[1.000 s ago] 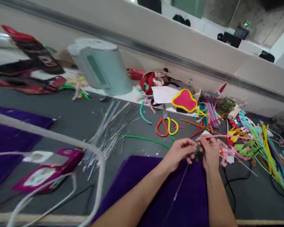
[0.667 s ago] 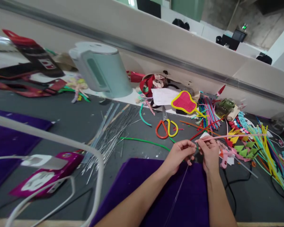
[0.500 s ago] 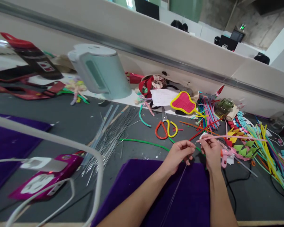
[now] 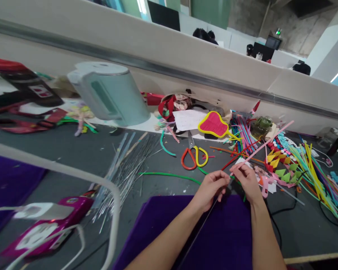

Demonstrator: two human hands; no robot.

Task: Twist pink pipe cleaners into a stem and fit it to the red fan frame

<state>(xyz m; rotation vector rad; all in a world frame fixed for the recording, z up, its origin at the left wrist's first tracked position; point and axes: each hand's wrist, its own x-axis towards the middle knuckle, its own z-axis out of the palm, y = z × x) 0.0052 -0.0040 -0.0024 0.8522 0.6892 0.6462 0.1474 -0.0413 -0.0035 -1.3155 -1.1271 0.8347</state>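
Observation:
Over the folded purple cloth (image 4: 163, 221), my two hands meet almost fingertip to fingertip. My left hand (image 4: 212, 188) is closed in a pinch on a thin silvery wire (image 4: 199, 230), which runs down toward my body. Between the thumb and fingers of my right hand (image 4: 248, 183) is a pink pipe cleaner (image 4: 267, 142), slanting up and to the right. Its near end reaches the left fingertips, where the exact contact with the wire is too small to make out. Beyond the hands lie scissors (image 4: 192, 154) with red and yellow handles and a green pipe cleaner (image 4: 169, 174).
Loose metal wires (image 4: 126, 176) lie to the left, near a magenta power bank (image 4: 53, 225) and a white tube (image 4: 116, 213). A kettle (image 4: 121, 93) stands behind. At right are a pink glue gun (image 4: 266, 183), its black cord, a glass jar (image 4: 261, 127) and colourful pipe cleaners (image 4: 315, 172).
The pink pipe cleaner has swung from nearly level to a steep slant, its far end up. My hands have come closer together. The view has shifted slightly.

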